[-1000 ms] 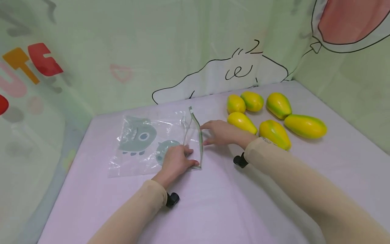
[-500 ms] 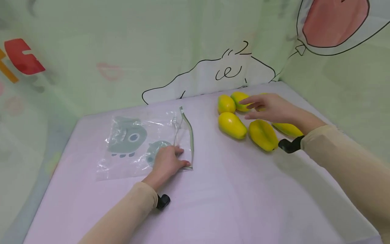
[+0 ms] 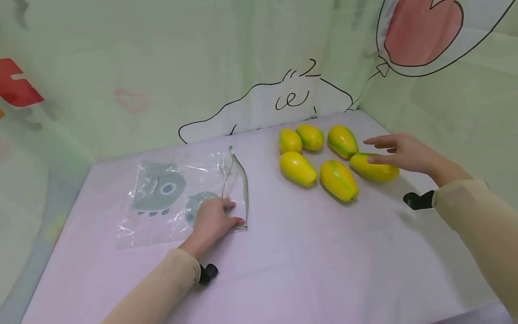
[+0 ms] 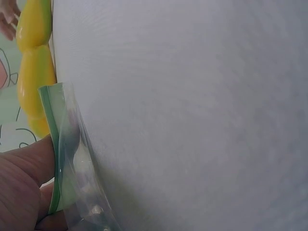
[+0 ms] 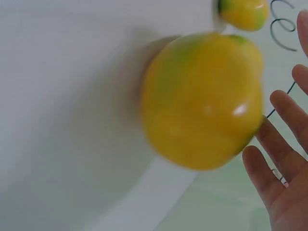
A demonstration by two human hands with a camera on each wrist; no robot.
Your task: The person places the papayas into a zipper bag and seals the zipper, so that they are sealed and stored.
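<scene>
Head view: a zip-top bag [image 3: 182, 198] lies flat on the left half of the table [image 3: 299, 252], monster prints [image 3: 161, 186] facing up, green-edged mouth turned toward the fruit; the left hand [image 3: 212, 219] has that mouth pinched at its near corner; the right hand [image 3: 413, 155] is spread fairly wide over the rightmost papaya [image 3: 374, 170], and honestly I can't tell whether any fingertip touches it.

As for what's in the way, five more papayas sit toward the far right corner; the front papaya [image 3: 339, 181] and its left neighbour [image 3: 298, 169] lie on the near side, three others sit behind, so the whole bunch is between that right-hand one and the bag; a printed curtain [image 3: 182, 67] rises right along the far edge.

Room-wise, the bag's closed end is near the left edge; a strip of tabletop separates its mouth from the papayas; the roomiest stretch runs along the near side.
</scene>
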